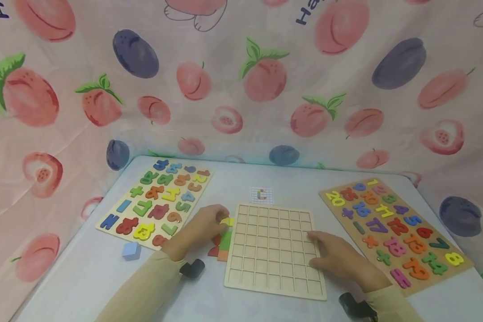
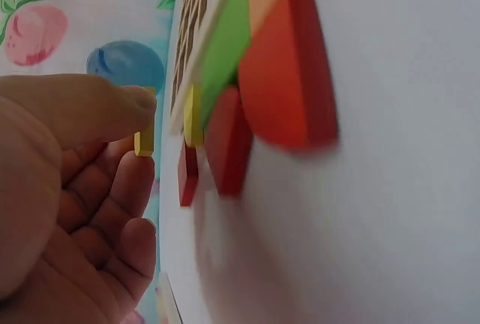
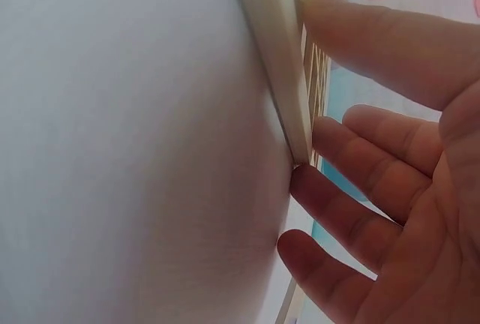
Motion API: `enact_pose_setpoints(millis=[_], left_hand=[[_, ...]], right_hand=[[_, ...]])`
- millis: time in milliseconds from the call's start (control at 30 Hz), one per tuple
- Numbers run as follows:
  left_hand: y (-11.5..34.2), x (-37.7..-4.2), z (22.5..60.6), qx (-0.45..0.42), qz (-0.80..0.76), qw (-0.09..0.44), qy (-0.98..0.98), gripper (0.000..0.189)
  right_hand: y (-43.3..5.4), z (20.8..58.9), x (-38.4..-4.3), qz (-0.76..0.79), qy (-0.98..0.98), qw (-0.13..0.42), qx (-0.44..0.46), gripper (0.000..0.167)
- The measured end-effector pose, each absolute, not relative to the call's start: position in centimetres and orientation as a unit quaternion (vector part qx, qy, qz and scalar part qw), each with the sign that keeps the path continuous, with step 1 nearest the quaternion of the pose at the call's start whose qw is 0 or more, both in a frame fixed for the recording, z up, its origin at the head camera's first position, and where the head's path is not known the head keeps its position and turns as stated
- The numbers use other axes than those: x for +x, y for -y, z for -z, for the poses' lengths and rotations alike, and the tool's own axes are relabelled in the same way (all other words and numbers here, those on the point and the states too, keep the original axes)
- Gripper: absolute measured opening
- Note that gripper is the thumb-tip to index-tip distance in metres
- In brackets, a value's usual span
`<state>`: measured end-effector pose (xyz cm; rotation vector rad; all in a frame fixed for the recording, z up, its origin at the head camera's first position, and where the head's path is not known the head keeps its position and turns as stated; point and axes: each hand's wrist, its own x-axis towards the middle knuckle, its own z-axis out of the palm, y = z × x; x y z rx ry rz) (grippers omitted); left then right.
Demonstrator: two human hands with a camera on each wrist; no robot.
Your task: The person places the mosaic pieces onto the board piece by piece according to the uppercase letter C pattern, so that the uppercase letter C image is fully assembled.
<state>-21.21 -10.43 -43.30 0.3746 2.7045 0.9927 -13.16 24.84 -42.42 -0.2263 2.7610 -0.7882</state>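
Note:
A pale wooden grid board point(image 1: 271, 250) lies in the middle of the white table. My left hand point(image 1: 203, 228) is at the board's left edge and pinches a small yellow block point(image 1: 226, 221) point(image 2: 144, 138) between thumb and fingers. Under it lies a pile of green, orange, red and yellow blocks point(image 1: 222, 246) point(image 2: 259, 91). My right hand point(image 1: 338, 259) rests with straight fingers on the board's right edge point(image 3: 289, 91), thumb on top of the grid.
A small pattern card point(image 1: 261, 195) lies behind the grid board. A number puzzle board point(image 1: 154, 201) sits at the left, another point(image 1: 394, 232) at the right. A light blue cube point(image 1: 131, 251) lies near the left board. Peach-print cloth hangs behind.

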Motion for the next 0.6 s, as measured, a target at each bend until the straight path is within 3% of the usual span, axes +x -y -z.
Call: enact_pose_setpoints(millis=[233,600], left_hand=[[9.0,-21.5,43.4,0.187,-0.345,0.086,-0.916,0.030],[6.7,-21.6,43.5,0.202,-0.352,0.107,-0.908,0.029]], right_hand=[[-24.7,42.4,-13.0,0.266,-0.952,0.124,-0.082,0.071],[-25.2,42.4,-13.4,0.263,-0.950,0.141,-0.091,0.080]])
